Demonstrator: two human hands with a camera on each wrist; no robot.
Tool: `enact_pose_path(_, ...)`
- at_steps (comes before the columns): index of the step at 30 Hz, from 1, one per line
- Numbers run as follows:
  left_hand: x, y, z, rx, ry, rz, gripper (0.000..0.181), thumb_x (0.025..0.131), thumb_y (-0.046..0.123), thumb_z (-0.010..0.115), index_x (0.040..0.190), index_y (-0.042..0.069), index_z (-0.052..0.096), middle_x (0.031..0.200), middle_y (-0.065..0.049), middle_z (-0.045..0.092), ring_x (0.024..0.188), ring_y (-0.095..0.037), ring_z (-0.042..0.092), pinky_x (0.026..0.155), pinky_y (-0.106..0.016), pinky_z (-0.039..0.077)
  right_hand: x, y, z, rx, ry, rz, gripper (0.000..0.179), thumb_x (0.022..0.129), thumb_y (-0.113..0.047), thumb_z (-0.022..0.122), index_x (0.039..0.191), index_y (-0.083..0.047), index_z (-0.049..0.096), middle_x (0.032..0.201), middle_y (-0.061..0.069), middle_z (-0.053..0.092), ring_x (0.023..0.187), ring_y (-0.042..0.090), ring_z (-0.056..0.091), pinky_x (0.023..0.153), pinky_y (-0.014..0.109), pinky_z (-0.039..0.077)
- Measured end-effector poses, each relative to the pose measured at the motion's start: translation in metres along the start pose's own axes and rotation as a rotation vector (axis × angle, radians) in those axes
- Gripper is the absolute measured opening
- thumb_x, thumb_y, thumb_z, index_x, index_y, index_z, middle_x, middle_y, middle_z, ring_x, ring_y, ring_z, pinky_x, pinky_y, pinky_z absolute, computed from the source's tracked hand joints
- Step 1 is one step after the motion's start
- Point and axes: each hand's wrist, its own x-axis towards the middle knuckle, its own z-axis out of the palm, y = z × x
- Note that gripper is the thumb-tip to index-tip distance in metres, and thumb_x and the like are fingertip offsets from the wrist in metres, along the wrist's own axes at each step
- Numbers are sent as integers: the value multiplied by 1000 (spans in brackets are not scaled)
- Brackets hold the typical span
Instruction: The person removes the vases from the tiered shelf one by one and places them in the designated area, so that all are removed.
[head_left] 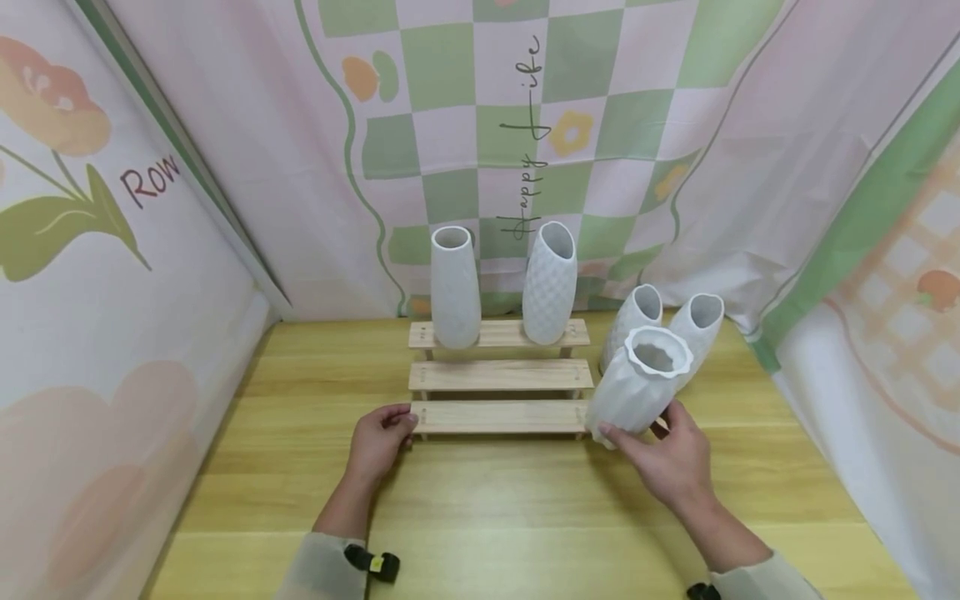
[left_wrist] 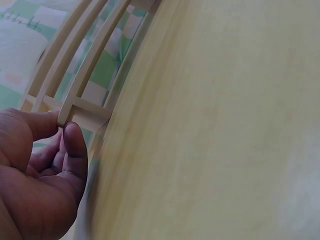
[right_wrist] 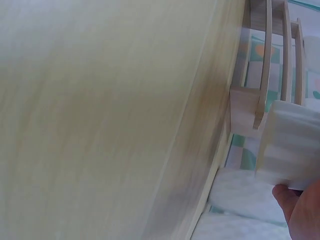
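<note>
My left hand [head_left: 377, 442] pinches the left end of the lowest step of a wooden three-step rack [head_left: 498, 418] between thumb and fingers; the left wrist view shows the pinch at the board's corner. On the right, my right hand [head_left: 675, 457] grips the lower part of a white vase [head_left: 633, 396] with a scalloped rim. This vase leans to the right, its base beside the right end of the lowest step. In the right wrist view the held vase [right_wrist: 290, 145] is raised off the tabletop. A smooth white vase [head_left: 455, 292] and a diamond-patterned white vase [head_left: 550, 287] stand on the top step.
Two more white vases, one [head_left: 643, 304] and another [head_left: 701, 325], stand on the wooden table [head_left: 495, 500] behind the held one. Patterned curtains [head_left: 442, 75] enclose the table at the back and both sides.
</note>
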Motion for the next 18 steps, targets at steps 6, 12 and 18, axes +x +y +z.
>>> enact_pose_path(6, 0, 0, 0, -9, -4, 0, 33, 96, 14, 77, 123, -2, 71, 107, -16, 72, 84, -23, 70, 71, -31, 63, 4, 8, -5, -36, 2, 20, 78, 74, -37, 96, 137, -7, 59, 132, 12, 65, 123, 31, 61, 95, 29, 58)
enact_pose_path(12, -1, 0, -1, -24, -3, 7, 32, 96, 13, 76, 122, -3, 71, 107, -16, 72, 84, -24, 70, 71, -31, 63, 7, 12, -9, -47, 11, 28, 78, 74, -37, 96, 135, -6, 59, 129, 13, 66, 122, 30, 61, 91, 16, 55)
enact_pose_path(18, 0, 1, -1, -12, 2, -15, 32, 95, 13, 76, 123, -1, 70, 107, -15, 72, 86, -23, 70, 72, -31, 64, 10, 16, -14, -57, -1, 27, 83, 75, -38, 95, 138, -3, 55, 133, 17, 63, 125, 34, 59, 98, 47, 56)
